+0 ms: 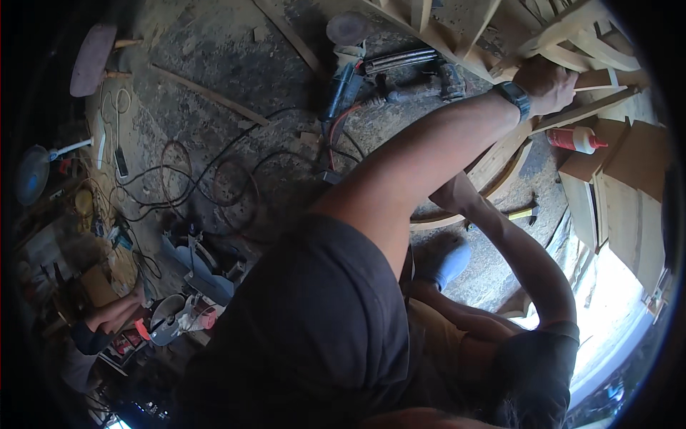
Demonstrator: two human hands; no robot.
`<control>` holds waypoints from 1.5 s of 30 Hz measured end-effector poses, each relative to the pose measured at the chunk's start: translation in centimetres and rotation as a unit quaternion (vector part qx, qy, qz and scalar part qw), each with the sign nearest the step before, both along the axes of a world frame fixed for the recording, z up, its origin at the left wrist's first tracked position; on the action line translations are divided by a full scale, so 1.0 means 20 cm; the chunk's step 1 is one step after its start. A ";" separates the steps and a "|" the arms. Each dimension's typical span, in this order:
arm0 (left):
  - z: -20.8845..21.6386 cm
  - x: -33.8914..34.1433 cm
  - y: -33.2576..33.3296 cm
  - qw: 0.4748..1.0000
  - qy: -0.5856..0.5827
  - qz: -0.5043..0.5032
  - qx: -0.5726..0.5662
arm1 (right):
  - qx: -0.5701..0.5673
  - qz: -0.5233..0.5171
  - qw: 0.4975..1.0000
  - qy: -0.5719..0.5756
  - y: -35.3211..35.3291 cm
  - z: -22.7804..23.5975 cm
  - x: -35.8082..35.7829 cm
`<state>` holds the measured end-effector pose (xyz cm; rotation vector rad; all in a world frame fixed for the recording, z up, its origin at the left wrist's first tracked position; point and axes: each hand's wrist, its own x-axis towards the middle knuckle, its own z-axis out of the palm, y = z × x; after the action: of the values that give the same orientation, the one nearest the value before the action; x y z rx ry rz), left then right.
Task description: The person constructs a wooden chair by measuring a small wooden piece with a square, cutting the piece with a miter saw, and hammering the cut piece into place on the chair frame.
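My left arm reaches across to the upper right. Its hand (547, 84), with a dark watch on the wrist, is closed on a wooden piece (597, 80) of a pale frame (572, 32) made of curved and straight parts. My right hand (456, 194) is lower, beside curved wooden strips (509, 168). My left arm covers its fingers, so I cannot tell whether it grips them. A red and white glue bottle (575, 139) with a red nozzle lies to the right of the strips.
A hammer (525, 213) with a yellow part lies near my blue shoe (454, 263). An angle grinder (343, 89), cables (207, 179) and wood strips (211, 95) lie on the floor. Wooden boxes (632, 196) stand at right. Another person's leg (118, 311) shows at lower left, near a miter saw (196, 264).
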<state>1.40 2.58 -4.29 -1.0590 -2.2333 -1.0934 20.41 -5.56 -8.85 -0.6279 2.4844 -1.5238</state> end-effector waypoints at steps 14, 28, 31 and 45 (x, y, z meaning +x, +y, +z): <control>0.03 -0.02 0.09 0.994 -0.042 -0.046 0.085 | 0.106 -0.264 0.954 -0.096 -1.01 -0.55 0.02; 0.09 -0.07 0.09 0.985 0.045 -0.062 0.153 | 0.178 -0.123 0.976 -0.042 -1.24 -0.88 0.15; 0.11 -0.04 0.00 0.990 -0.026 -0.098 0.096 | 0.221 -0.051 0.969 -0.098 -1.32 -0.91 0.03; 0.19 -0.01 -0.05 0.994 -0.057 -0.089 -0.009 | 0.064 -0.057 0.988 -0.127 -1.15 -0.67 0.08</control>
<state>1.13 1.60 -0.46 -1.2519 -2.2740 -1.2382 21.98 -28.50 -22.28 -0.2576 2.4318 -1.3699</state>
